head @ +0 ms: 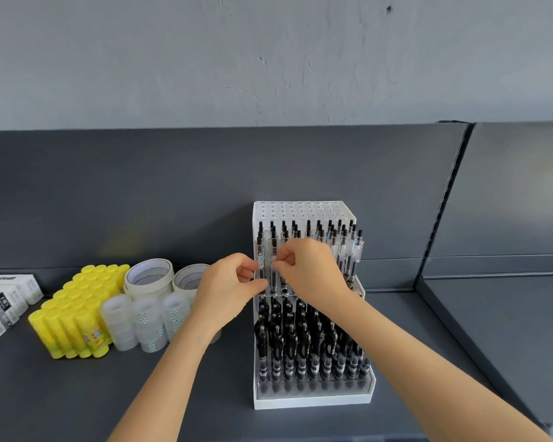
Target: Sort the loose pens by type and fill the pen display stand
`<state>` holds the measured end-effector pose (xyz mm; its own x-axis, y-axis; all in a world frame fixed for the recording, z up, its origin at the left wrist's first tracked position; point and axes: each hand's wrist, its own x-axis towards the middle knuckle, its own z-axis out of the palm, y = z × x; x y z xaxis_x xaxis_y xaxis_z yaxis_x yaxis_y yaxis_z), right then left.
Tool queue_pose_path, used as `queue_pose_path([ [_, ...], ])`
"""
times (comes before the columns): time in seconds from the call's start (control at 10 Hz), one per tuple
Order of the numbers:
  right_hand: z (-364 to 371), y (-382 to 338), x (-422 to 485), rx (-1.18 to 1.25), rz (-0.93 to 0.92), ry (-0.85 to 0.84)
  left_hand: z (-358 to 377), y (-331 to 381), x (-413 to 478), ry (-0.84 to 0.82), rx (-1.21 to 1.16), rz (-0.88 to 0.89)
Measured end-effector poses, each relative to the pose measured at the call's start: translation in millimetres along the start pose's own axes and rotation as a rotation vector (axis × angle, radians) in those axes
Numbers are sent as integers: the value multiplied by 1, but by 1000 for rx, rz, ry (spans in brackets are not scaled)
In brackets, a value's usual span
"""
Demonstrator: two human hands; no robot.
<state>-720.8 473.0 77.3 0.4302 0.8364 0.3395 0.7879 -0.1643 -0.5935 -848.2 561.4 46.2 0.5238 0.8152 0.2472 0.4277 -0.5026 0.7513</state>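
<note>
Pens point(342, 250) are being slotted into the middle tier of the stand point(300, 209), so filling is underway. Off left, round yellow glue sticks point(77, 311) and papery tape rolls point(149, 277) are parked. One clear plastic pen point(260, 250) is pinched by the left hand point(229, 285), a second pen point(273, 250) by the right hand point(310, 266), both at the tier's front-left corner. Next, each needs to be pushed straight down its hole. Glossy black pens point(300, 339) are packed below.

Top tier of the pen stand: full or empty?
Partly empty: the pen stand has bare rearmost hole rows; clear pens fill the rows in front.
</note>
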Motion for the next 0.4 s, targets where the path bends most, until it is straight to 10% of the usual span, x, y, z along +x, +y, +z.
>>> queue_pose_path([
  [0.4,-8,0,-14,40,54,37,-15,6,-2,-15,87,83],
])
